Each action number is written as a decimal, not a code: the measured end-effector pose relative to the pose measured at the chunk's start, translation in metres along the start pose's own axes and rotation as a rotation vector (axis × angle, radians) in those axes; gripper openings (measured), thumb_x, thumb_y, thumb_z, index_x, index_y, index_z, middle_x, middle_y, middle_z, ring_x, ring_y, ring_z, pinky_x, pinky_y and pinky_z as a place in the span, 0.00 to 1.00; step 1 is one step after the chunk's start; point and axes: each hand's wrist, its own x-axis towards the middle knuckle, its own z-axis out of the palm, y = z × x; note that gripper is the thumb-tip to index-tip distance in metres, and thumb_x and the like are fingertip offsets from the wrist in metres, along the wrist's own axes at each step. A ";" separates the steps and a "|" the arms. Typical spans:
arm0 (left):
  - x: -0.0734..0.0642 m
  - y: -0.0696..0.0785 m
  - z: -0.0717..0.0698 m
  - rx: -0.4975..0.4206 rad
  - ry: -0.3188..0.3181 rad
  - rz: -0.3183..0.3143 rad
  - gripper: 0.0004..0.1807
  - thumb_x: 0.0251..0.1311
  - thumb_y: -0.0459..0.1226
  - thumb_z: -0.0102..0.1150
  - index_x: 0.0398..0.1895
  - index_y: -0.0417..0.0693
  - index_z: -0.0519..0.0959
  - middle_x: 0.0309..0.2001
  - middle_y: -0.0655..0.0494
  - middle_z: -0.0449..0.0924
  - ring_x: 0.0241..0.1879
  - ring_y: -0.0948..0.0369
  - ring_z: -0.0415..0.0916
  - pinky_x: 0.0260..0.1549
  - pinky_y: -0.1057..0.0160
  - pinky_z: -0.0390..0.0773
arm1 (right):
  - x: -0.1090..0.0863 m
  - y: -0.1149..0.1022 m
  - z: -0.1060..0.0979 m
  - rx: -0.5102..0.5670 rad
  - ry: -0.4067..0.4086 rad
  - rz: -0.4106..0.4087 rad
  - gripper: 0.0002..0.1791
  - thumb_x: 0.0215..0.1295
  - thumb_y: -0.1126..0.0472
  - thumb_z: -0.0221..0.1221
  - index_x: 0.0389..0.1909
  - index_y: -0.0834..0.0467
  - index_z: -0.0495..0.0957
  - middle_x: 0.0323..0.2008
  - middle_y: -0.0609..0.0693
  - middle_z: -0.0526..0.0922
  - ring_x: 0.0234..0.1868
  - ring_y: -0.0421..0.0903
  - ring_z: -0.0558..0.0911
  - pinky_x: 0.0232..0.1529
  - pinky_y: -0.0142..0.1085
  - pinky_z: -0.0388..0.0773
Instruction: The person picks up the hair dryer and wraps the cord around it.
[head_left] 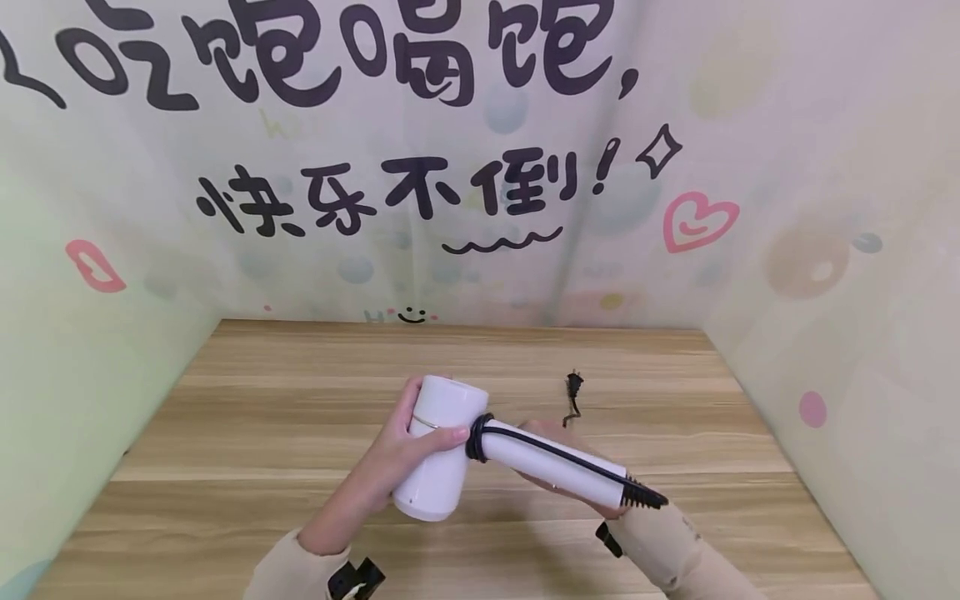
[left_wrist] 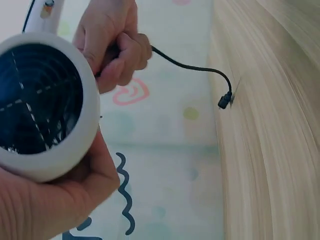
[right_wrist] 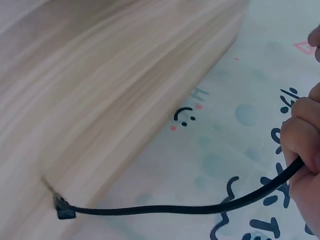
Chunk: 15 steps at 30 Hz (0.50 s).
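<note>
A white hair dryer (head_left: pixel 442 475) is held up over the table, its handle (head_left: pixel 558 462) slanting down to the right. Black cord (head_left: pixel 477 437) is wound round the handle close to the barrel and also runs along its length. My left hand (head_left: pixel 397 454) grips the barrel, thumb across its front. Partly hidden behind the handle in the head view, my right hand (left_wrist: pixel 117 47) has its fingers curled round the cord. From that fist the loose cord (right_wrist: pixel 190 210) stretches out to a two-pin plug (head_left: pixel 574 383). The left wrist view shows the dryer's dark round grille (left_wrist: pixel 37 100).
Below the hands spreads a wood-grain table (head_left: pixel 315 367). A printed cloth wall (head_left: pixel 420 275) with black lettering rises at its back edge, and pale walls stand along both sides. Each wrist carries a black strap-on piece.
</note>
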 end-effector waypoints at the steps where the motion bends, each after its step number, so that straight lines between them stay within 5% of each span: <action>1: 0.000 0.000 -0.001 -0.008 -0.025 -0.002 0.37 0.52 0.38 0.63 0.63 0.51 0.55 0.49 0.41 0.69 0.37 0.55 0.76 0.31 0.56 0.78 | 0.001 -0.001 -0.002 -0.066 0.055 0.046 0.08 0.61 0.67 0.49 0.28 0.51 0.73 0.20 0.33 0.66 0.20 0.26 0.62 0.19 0.22 0.61; 4: -0.001 -0.001 -0.006 -0.025 -0.109 0.007 0.37 0.53 0.38 0.62 0.64 0.49 0.54 0.48 0.42 0.69 0.37 0.56 0.76 0.32 0.55 0.79 | 0.006 0.001 -0.007 -0.468 0.048 0.036 0.08 0.61 0.65 0.51 0.26 0.49 0.70 0.17 0.37 0.66 0.19 0.31 0.63 0.18 0.24 0.62; 7: 0.000 -0.002 -0.009 -0.017 -0.188 0.024 0.38 0.53 0.39 0.62 0.65 0.47 0.53 0.46 0.44 0.69 0.37 0.56 0.77 0.32 0.54 0.79 | 0.010 0.002 -0.012 -0.685 0.058 -0.003 0.09 0.67 0.57 0.52 0.25 0.48 0.68 0.16 0.37 0.66 0.18 0.32 0.65 0.18 0.23 0.63; 9: 0.001 -0.002 -0.011 0.006 -0.218 0.030 0.38 0.52 0.39 0.63 0.64 0.48 0.54 0.45 0.44 0.70 0.36 0.56 0.77 0.31 0.54 0.79 | 0.011 0.001 -0.017 -0.696 0.057 0.015 0.13 0.67 0.53 0.52 0.22 0.50 0.67 0.15 0.38 0.64 0.18 0.32 0.65 0.18 0.24 0.62; 15: 0.000 -0.001 -0.014 0.140 -0.194 0.035 0.37 0.51 0.40 0.65 0.62 0.54 0.56 0.44 0.41 0.70 0.35 0.56 0.77 0.29 0.55 0.79 | 0.013 -0.010 -0.030 -0.465 -0.014 0.148 0.14 0.68 0.52 0.51 0.23 0.51 0.73 0.18 0.38 0.71 0.20 0.29 0.67 0.22 0.24 0.68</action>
